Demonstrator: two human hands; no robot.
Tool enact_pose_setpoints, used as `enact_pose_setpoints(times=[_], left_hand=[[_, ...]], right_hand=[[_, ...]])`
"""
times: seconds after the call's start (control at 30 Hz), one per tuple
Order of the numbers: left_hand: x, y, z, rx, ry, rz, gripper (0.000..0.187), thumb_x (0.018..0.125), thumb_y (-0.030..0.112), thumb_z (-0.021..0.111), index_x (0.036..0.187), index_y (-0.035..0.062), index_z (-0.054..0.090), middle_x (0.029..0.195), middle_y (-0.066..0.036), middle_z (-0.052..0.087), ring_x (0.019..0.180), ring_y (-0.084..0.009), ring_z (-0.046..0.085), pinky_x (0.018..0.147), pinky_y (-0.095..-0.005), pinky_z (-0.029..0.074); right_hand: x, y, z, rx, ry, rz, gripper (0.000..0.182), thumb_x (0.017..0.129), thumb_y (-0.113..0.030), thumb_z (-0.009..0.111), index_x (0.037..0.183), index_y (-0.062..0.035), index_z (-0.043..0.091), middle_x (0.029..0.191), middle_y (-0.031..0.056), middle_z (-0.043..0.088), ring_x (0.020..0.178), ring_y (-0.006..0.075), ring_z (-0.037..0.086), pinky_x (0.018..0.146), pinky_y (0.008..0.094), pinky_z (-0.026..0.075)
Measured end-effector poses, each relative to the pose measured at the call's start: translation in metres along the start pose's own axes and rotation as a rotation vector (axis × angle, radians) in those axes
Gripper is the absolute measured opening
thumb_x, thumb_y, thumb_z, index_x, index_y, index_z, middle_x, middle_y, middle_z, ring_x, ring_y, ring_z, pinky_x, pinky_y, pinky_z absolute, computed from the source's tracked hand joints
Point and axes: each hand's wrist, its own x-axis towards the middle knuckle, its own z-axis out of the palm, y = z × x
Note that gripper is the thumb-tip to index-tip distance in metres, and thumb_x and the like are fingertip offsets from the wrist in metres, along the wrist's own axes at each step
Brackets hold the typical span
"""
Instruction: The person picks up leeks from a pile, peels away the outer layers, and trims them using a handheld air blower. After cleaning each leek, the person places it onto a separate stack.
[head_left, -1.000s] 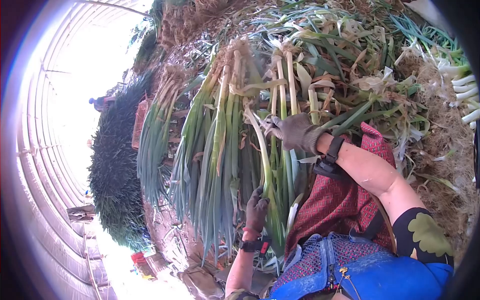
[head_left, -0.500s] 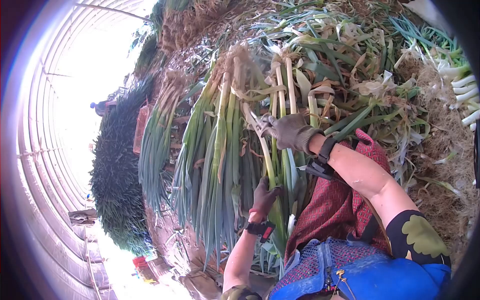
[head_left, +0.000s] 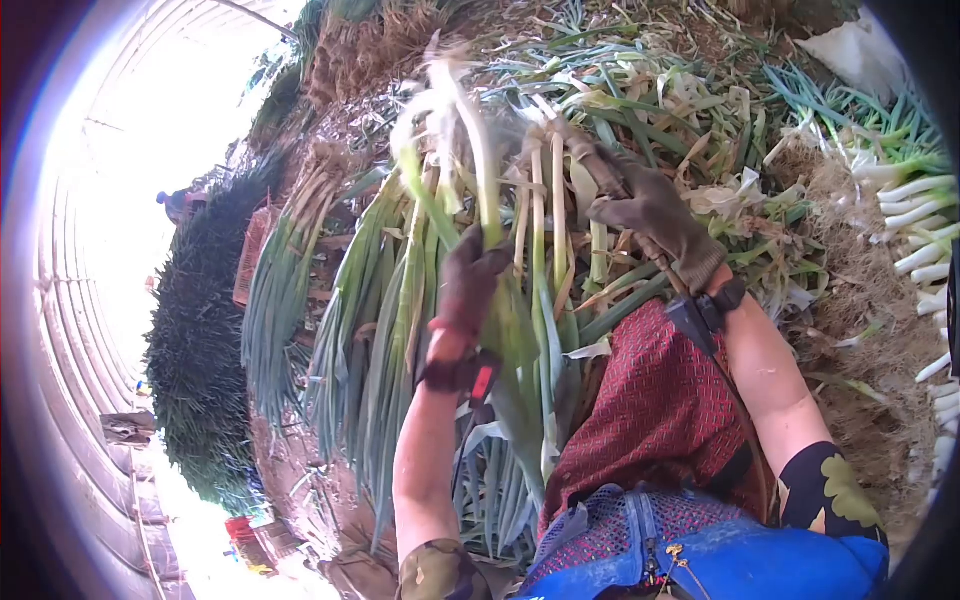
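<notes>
My gloved left hand (head_left: 470,285) is closed around the stem of a green onion (head_left: 483,165), whose white root end points up and is blurred. My gloved right hand (head_left: 655,212) is wrapped round a dark tool with a hose or cord (head_left: 600,170), its tip pointing up and left near the roots of the onions between my hands. Long green onions (head_left: 400,290) lie side by side beneath and left of my left hand, roots upward and leaves towards me.
Loose peeled leaves (head_left: 700,110) lie beyond my right hand. White-stemmed onions (head_left: 925,215) are stacked at the far right. A dark green heap (head_left: 205,340) and a red crate (head_left: 254,255) stand at the left.
My left hand has risen and moved left with a green onion in it. My right hand has moved right, away from the stem, and now holds the dark tool.
</notes>
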Motion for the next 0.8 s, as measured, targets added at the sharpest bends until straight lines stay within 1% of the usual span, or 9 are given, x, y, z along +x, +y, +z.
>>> enact_pose_setpoints(times=[0.07,0.2,0.27,0.33,0.37,0.4,0.5,0.63,0.8], left_hand=[[0.01,0.016,0.032,0.31,-0.11,-0.178,0.045,0.092,0.016,0.066,0.126,-0.0101,0.055,0.106,-0.008,0.066,0.09,-0.0126,0.061,0.08,-0.0274,0.05],[0.051,-0.104,0.055,0.081,-0.082,-0.098,0.033,0.093,0.019,0.066,0.122,0.0017,0.065,0.092,-0.003,0.064,0.08,-0.0104,0.059,0.073,-0.0268,0.05],[0.072,-0.114,0.036,0.172,0.086,-0.099,0.031,0.093,0.022,0.068,0.117,0.0019,0.067,0.104,-0.012,0.072,0.092,-0.017,0.067,0.083,-0.0303,0.052],[0.098,-0.113,0.013,0.035,0.493,0.107,0.017,0.092,0.014,0.064,0.104,0.005,0.072,0.098,-0.012,0.074,0.089,-0.019,0.069,0.081,-0.0328,0.053],[0.124,-0.12,-0.006,0.153,0.615,0.136,0.016,0.091,0.015,0.063,0.1,0.0055,0.073,0.097,-0.015,0.074,0.087,-0.0236,0.07,0.079,-0.0352,0.053],[0.149,-0.13,-0.022,0.271,0.738,0.161,0.015,0.09,0.015,0.062,0.095,0.006,0.074,0.096,-0.017,0.073,0.086,-0.0282,0.071,0.078,-0.0377,0.054],[0.19,-0.134,-0.038,0.59,0.56,0.019,0.022,0.089,0.023,0.062,0.095,0.0058,0.074,0.099,-0.02,0.073,0.091,-0.0375,0.07,0.08,-0.044,0.055],[0.23,-0.155,-0.025,1.011,0.119,-0.277,0.032,0.09,0.029,0.059,0.107,0.0079,0.074,0.11,-0.021,0.07,0.105,-0.0398,0.067,0.09,-0.0463,0.054],[0.22,-0.158,0.004,0.835,0.219,-0.406,0.042,0.085,0.029,0.066,0.121,0.0067,0.068,0.125,-0.022,0.065,0.117,-0.0389,0.062,0.097,-0.048,0.051]], right_hand=[[-0.001,0.012,-0.009,-0.036,0.07,0.111,0.077,0.078,-0.013,0.076,0.147,-0.0038,0.044,0.126,0.0128,0.062,0.108,0.0167,0.058,0.095,0.034,0.047],[-0.015,0.012,-0.012,-0.458,-0.029,0.228,0.089,0.074,-0.025,0.077,0.153,-0.0133,0.036,0.105,0.0153,0.068,0.084,0.0281,0.067,0.078,0.0383,0.054],[-0.017,-0.018,-0.005,-0.466,-0.103,0.305,0.092,0.071,-0.028,0.078,0.152,-0.0125,0.037,0.099,0.0186,0.067,0.084,0.0315,0.068,0.076,0.0389,0.055],[-0.022,-0.022,-0.002,-0.552,-0.088,0.206,0.093,0.07,-0.029,0.078,0.151,-0.0101,0.038,0.1,0.0183,0.068,0.086,0.0317,0.069,0.076,0.0399,0.055],[-0.026,-0.002,-0.001,-0.659,-0.063,0.158,0.068,0.07,-0.036,0.078,0.123,0.0004,0.058,0.096,0.0194,0.066,0.084,0.0323,0.067,0.074,0.0415,0.053],[-0.029,0.004,-0.002,-0.704,-0.075,0.137,0.071,0.07,-0.038,0.078,0.126,-0.0003,0.057,0.095,0.0187,0.066,0.083,0.0318,0.067,0.074,0.0413,0.053],[-0.034,0.01,-0.001,-0.86,-0.104,0.032,0.088,0.07,-0.043,0.077,0.143,-0.0051,0.048,0.091,0.0167,0.064,0.078,0.0323,0.066,0.072,0.0407,0.055],[-0.036,0.011,-0.003,-0.913,-0.212,0.061,0.096,0.07,-0.045,0.078,0.151,-0.0094,0.04,0.083,0.0179,0.061,0.071,0.0338,0.064,0.065,0.0447,0.053],[-0.032,0.012,0.004,-0.999,-0.275,0.109,0.098,0.068,-0.046,0.078,0.152,-0.0137,0.039,0.083,0.0173,0.06,0.074,0.0359,0.064,0.068,0.0472,0.053]])
